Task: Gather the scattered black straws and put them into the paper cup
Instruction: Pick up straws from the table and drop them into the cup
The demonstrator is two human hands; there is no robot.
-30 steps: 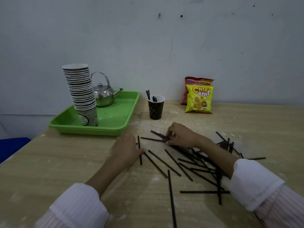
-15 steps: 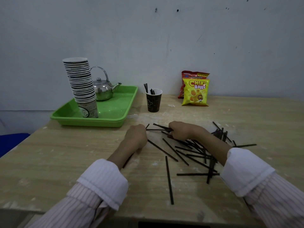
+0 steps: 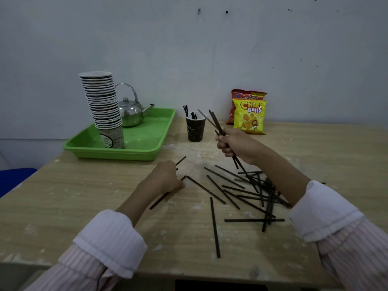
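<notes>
Just right of the paper cup (image 3: 195, 129), right grip (image 3: 235, 145) clutches a straw bundle (image 3: 216, 122), left grip (image 3: 165, 177) curls round a lone straw (image 3: 159, 200); drop-in looks next.

A plain tea corner or break room: a scuffed wooden table (image 3: 84, 196) against a bare marked wall (image 3: 189, 49), a green tray (image 3: 147, 148) holding a metal teapot (image 3: 131, 113) and stacked paper cups (image 3: 102, 106), plus snack bags (image 3: 249, 116)

The pale wood-grain table top (image 3: 84, 206) looks matt, scuffed and blotched white. The shallow green plastic tray (image 3: 117, 153) is glossy, and the round metal kettle (image 3: 131, 114) is mirror-polished. The thin black straws (image 3: 215, 227) are matt, the dark paper cup (image 3: 195, 131) is dull, and the yellow snack packet (image 3: 249, 118) is shiny film.
</notes>
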